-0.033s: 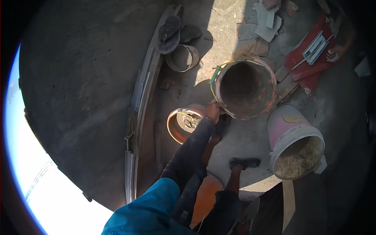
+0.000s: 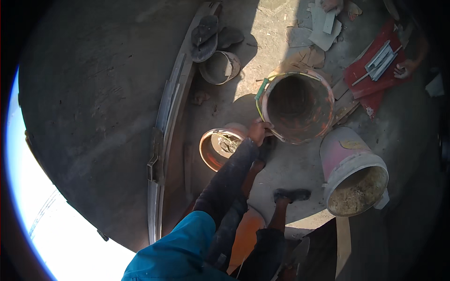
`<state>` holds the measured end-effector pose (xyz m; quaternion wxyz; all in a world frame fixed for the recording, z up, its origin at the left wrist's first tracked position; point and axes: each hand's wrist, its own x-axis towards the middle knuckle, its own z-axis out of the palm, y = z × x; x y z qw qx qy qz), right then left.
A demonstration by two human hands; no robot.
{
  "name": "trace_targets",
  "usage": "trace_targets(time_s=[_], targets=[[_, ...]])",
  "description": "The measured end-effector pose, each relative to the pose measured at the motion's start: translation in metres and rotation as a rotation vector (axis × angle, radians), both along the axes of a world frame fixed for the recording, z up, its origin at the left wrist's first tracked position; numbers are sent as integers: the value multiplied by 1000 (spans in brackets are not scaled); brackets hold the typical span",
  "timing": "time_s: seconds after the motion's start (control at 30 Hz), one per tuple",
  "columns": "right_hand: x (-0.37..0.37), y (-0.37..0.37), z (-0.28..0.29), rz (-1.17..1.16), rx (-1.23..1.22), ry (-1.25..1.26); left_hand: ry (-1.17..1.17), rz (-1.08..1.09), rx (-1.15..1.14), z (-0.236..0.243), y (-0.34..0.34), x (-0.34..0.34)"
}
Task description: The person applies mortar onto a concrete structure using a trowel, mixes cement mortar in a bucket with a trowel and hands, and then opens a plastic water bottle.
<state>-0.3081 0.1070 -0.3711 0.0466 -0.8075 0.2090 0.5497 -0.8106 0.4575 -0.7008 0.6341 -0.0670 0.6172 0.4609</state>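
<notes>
My left hand [image 2: 258, 131] reaches in from the lower left in a dark sleeve under teal cloth. Its fingers are closed on the near-left rim of a large bucket [image 2: 300, 131]. That bucket's mouth faces me, and its inside is dark, with reddish smears on the wall. A yellow handle [image 2: 258, 107] with a green grip [image 2: 262, 88] lies along its left side. Beside my wrist is a smaller orange-rimmed bucket [image 2: 203, 149] with leaf-like, pale scraps inside. My right hand is out of view.
At right a pinkish-white bucket [image 2: 349, 150] lies tilted, its inside crusted. A small bucket [image 2: 227, 67] and dark cap-like things [image 2: 205, 38] are near a long metal-edged board [image 2: 165, 117]. Another person's hand [image 2: 404, 69] rests by grey strips [image 2: 380, 61] on red sheeting [image 2: 372, 104].
The whole view has shifted very slightly. My left hand keeps its hold on the bucket's rim.
</notes>
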Motion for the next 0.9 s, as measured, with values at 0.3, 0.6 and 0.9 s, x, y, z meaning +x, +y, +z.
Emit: trace_targets(time_s=[0.3, 0.6, 0.9], targets=[[-38, 62, 21, 823, -53, -116, -156, 192, -185, -49, -4, -169], [-58, 105, 19, 1299, -283, -37, 29, 403, -46, -109, 6, -220], [-49, 91, 18, 1285, -281, -16, 231, 378, -194, -100, -20, -216]])
